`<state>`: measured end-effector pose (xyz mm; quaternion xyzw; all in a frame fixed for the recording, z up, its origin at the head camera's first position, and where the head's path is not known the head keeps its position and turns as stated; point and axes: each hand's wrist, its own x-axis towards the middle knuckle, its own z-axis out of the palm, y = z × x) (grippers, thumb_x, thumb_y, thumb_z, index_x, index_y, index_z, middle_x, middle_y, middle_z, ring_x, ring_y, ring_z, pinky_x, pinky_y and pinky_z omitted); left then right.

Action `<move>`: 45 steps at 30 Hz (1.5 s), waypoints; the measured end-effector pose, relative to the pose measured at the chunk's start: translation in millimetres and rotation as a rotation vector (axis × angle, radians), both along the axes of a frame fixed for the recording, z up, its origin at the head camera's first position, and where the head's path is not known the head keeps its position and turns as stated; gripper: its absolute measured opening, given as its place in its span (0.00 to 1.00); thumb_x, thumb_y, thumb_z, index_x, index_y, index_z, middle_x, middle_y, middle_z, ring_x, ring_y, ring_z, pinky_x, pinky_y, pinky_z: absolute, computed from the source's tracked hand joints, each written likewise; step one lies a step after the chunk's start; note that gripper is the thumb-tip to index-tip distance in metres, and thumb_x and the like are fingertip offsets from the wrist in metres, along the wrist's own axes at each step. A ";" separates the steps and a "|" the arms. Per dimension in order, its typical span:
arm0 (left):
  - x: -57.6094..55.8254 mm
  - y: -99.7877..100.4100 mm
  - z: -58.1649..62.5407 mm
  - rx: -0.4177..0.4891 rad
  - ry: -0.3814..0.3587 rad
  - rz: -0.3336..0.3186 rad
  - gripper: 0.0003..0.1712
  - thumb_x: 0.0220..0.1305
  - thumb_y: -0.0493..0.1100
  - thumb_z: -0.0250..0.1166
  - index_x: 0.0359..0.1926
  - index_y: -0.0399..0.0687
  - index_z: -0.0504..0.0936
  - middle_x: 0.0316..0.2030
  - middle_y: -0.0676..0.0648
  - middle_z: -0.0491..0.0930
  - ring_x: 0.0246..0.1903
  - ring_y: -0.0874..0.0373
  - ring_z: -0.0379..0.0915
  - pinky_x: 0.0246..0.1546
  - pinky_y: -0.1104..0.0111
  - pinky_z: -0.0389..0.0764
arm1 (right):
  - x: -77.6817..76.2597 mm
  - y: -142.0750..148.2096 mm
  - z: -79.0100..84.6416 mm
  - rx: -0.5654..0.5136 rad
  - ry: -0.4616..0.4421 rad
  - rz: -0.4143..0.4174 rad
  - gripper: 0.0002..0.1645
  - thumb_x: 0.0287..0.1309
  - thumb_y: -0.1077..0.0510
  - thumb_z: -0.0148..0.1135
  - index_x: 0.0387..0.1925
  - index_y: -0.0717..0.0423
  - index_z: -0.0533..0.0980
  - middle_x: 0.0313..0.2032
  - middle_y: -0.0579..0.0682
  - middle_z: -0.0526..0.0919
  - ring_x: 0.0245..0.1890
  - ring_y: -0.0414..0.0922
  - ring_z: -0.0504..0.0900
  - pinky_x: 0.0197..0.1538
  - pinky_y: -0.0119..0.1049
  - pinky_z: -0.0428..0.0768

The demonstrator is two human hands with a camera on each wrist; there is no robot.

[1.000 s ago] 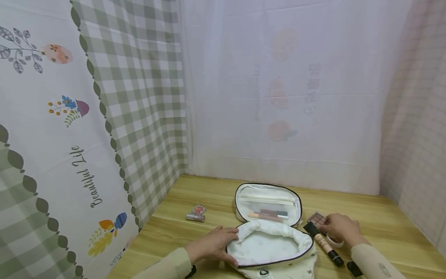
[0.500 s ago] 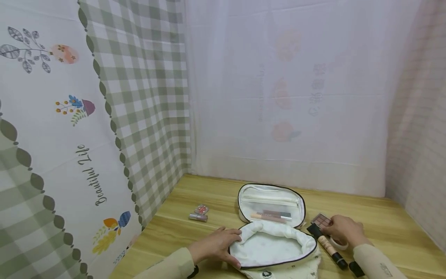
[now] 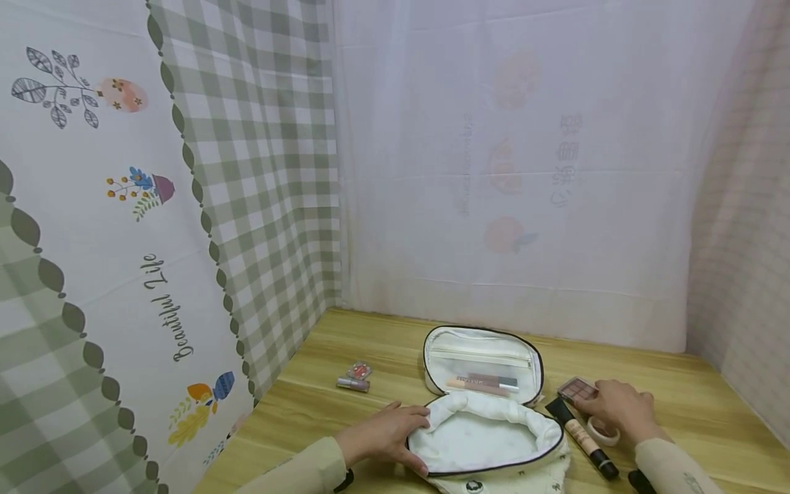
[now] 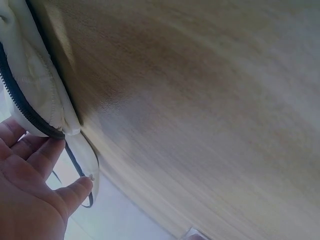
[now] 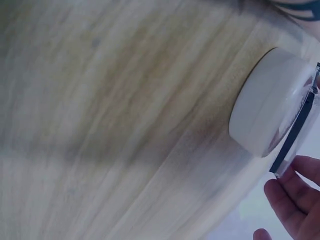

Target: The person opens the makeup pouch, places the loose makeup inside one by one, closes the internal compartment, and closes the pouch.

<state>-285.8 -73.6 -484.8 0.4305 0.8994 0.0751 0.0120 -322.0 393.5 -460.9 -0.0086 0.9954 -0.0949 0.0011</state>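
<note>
I judge this step as picking up: my right grip (image 3: 625, 409) pinches the makeup palette (image 3: 575, 389), which lies at its fingertips, my left grip (image 3: 387, 433), spread, touches the bag (image 3: 490, 412), and the next move calls for careful lifting.

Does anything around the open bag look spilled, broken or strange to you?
I see no spill or damage around the bag. The hanging cloth on the left looks odd: its "Beautiful Life" lettering runs sideways, perhaps because it was hung turned.
</note>
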 end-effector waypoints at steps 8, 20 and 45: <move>-0.3 0.3 -0.6 -0.009 -0.001 0.018 0.44 0.49 0.72 0.70 0.59 0.50 0.78 0.67 0.51 0.68 0.64 0.60 0.66 0.64 0.46 0.65 | 0.6 -0.9 4.7 -0.002 0.178 0.041 0.52 0.51 0.34 0.67 0.55 0.79 0.70 0.43 0.75 0.76 0.39 0.67 0.77 0.35 0.64 0.71; 0.8 0.0 -0.3 -0.009 0.020 0.011 0.44 0.50 0.72 0.69 0.60 0.50 0.77 0.68 0.51 0.69 0.65 0.60 0.66 0.65 0.46 0.64 | 11.9 -41.8 25.6 -0.048 0.348 0.155 0.41 0.48 0.40 0.71 0.52 0.70 0.78 0.44 0.69 0.80 0.42 0.65 0.79 0.33 0.59 0.73; 1.7 0.8 2.1 -0.013 -0.008 0.020 0.43 0.50 0.72 0.70 0.59 0.50 0.78 0.67 0.52 0.69 0.65 0.62 0.65 0.65 0.46 0.62 | 38.5 -127.9 21.6 -0.085 0.405 0.358 0.38 0.35 0.43 0.77 0.49 0.62 0.82 0.40 0.49 0.82 0.40 0.51 0.81 0.46 0.58 0.75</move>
